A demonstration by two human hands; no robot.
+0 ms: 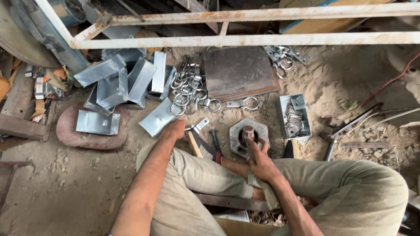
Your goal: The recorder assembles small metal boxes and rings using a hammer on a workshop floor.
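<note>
My left hand (175, 130) grips a folded piece of shiny sheet metal (156, 118) and holds it just above the sandy ground. My right hand (261, 159) is closed around the wooden handle of a hammer (248, 132); the hammer's head rests on a hexagonal metal block (249, 139) in front of my knees. A metal ring clamp (197, 126) lies beside my left hand. Two other tool handles (205, 146) lie between my hands.
A pile of bent sheet-metal pieces (118, 81) lies at the left, a heap of ring clamps (188, 89) in the middle, a dark slab (238, 72) behind. A small tray of metal parts (294, 116) sits right. Rusty white bars (245, 40) cross overhead.
</note>
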